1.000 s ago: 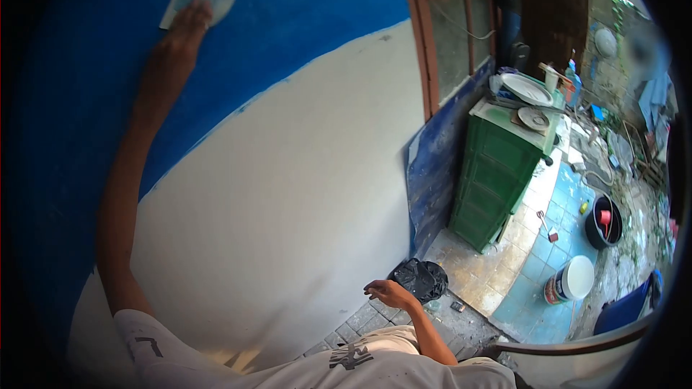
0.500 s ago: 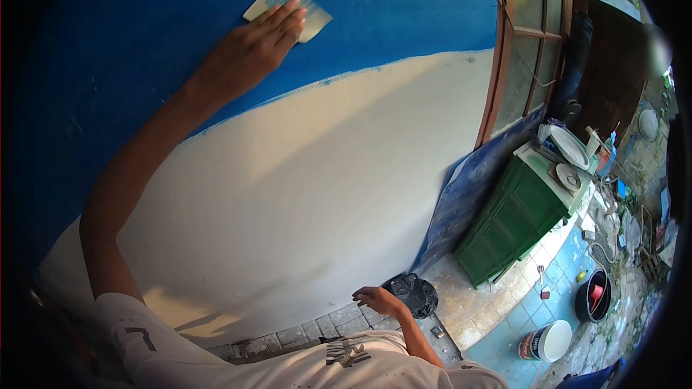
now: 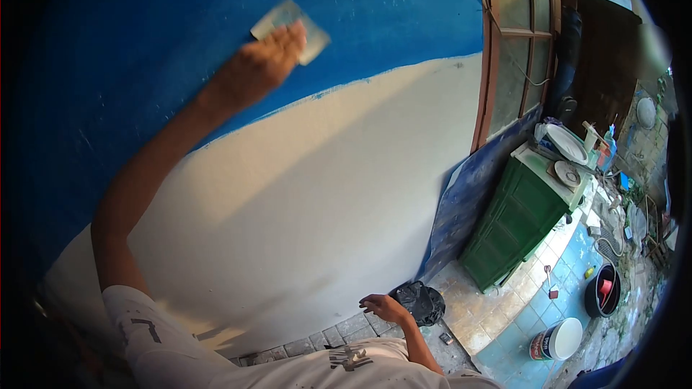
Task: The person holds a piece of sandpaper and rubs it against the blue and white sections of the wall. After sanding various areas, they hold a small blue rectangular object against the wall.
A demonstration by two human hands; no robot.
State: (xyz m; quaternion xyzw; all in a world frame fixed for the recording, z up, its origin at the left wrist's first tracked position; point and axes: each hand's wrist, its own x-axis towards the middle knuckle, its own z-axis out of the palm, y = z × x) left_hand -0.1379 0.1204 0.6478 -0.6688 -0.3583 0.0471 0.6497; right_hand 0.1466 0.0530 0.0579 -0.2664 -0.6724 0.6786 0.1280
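My left hand (image 3: 270,57) reaches up and presses a sheet of sandpaper (image 3: 315,42) flat against the blue-painted part of the wall (image 3: 389,7). The sheet is beige, slightly curled at its edges, and sticks out past my fingers; hand and sheet are a little blurred. A small dark spot lies on the blue paint just above the sheet. Lower down, the wall is off-white (image 3: 310,194), divided from the blue by an uneven painted edge. My right hand (image 3: 386,307) hangs low near the wall's foot, its fingers loosely apart and holding nothing, beside a black plastic bag (image 3: 420,304).
To the right stands a green cabinet (image 3: 508,220) with dishes on top, below a brown-framed window (image 3: 515,36). On the tiled floor are a white paint bucket (image 3: 566,338) and a black tub (image 3: 602,292) with a red scoop. Clutter lines the far right.
My left hand and the sandpaper have slid slightly downward on the wall. The view has shifted a little. My right hand stays low and holds nothing.
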